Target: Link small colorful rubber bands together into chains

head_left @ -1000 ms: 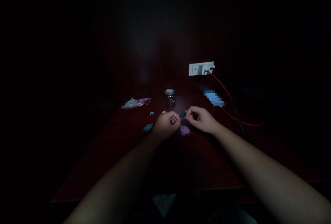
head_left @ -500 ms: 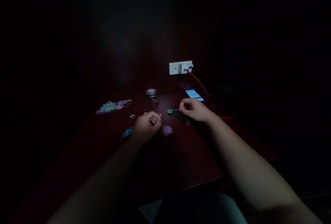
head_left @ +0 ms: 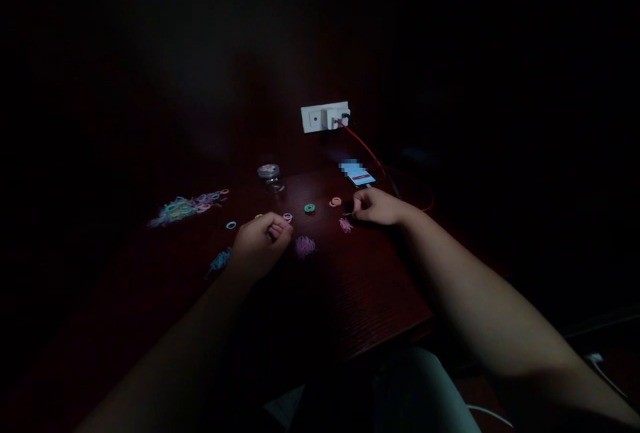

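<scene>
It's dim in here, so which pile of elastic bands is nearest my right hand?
The small pink pile, just by your right hand; the purple pile, blue pile and mixed-colour pile lie farther left.

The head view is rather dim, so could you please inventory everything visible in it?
Multicoloured pile: one, table's far left
Blue pile: one, left
Purple pile: one, centre
Pink pile: one, right
Rings: count unclear, blue, yellow, pink, green, orange, mid-table
Thin band: one, pale, right fingertips
Jar: one, clear, back
Phone: one, lit screen, back right
Socket plate: one, white, wall
Plugs: count unclear, white, socket
Red cable: one, by phone
White cable: count unclear, floor
Table: one, dark red, centre
Left hand, right hand: two, bare, over table
</scene>
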`<action>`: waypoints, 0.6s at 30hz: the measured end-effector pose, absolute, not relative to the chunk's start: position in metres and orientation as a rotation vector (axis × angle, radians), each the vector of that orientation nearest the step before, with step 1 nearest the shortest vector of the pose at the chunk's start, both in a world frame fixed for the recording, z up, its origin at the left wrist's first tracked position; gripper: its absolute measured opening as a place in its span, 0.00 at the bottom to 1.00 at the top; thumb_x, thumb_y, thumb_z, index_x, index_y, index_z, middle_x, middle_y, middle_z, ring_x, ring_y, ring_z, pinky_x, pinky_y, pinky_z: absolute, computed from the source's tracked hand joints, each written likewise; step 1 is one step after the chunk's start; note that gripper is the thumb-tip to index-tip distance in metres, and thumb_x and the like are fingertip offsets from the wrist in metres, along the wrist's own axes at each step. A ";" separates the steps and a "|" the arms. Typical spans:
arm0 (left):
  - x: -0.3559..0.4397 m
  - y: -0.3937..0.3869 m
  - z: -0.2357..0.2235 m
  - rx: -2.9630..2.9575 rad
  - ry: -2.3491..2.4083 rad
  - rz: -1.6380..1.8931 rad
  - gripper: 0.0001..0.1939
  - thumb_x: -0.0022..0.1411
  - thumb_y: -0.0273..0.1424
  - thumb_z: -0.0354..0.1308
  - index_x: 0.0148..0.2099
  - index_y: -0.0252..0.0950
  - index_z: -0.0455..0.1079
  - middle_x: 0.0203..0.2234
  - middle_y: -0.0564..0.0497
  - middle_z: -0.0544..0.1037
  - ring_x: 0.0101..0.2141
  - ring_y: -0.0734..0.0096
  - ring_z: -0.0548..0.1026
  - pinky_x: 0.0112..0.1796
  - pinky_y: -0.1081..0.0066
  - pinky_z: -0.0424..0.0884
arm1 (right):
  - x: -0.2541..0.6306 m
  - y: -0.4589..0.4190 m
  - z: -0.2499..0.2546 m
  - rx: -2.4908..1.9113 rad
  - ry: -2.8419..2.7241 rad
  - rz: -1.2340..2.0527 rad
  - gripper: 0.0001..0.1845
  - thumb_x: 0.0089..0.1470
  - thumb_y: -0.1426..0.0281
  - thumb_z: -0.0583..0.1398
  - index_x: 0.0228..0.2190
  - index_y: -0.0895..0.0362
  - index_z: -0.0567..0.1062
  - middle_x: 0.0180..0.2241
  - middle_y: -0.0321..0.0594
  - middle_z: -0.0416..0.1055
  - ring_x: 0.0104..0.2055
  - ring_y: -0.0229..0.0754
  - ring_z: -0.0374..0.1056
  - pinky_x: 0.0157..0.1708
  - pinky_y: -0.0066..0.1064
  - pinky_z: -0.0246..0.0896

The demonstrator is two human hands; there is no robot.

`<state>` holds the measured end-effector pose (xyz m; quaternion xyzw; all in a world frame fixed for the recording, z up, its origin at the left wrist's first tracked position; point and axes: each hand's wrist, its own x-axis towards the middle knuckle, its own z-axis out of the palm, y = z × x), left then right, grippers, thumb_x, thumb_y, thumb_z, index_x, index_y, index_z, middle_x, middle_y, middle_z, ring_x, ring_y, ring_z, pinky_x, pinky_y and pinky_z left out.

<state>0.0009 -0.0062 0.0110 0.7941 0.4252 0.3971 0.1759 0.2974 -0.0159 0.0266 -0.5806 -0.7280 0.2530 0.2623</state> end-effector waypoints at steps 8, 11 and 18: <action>0.001 -0.007 0.014 2.256 1.230 1.085 0.08 0.55 0.35 0.58 0.30 0.35 0.71 0.23 0.52 0.75 0.23 0.76 0.69 0.24 0.76 0.64 | 0.301 -0.013 0.023 -1.696 -2.109 0.703 0.10 0.42 0.64 0.63 0.24 0.58 0.72 0.21 0.33 0.67 0.23 0.33 0.58 0.23 0.26 0.50; 0.001 -0.007 0.013 2.262 1.239 1.094 0.08 0.56 0.35 0.57 0.31 0.35 0.71 0.23 0.52 0.75 0.23 0.76 0.69 0.24 0.76 0.64 | 0.305 -0.011 0.024 -1.680 -2.104 0.798 0.17 0.47 0.56 0.60 0.26 0.58 0.73 0.22 0.35 0.69 0.23 0.34 0.59 0.23 0.27 0.51; 0.001 -0.005 0.010 2.279 1.187 1.105 0.08 0.56 0.35 0.57 0.31 0.35 0.71 0.23 0.52 0.74 0.23 0.76 0.69 0.25 0.76 0.65 | 0.299 -0.008 0.019 -1.689 -1.906 0.777 0.22 0.57 0.53 0.50 0.28 0.58 0.70 0.24 0.39 0.71 0.22 0.35 0.61 0.23 0.28 0.54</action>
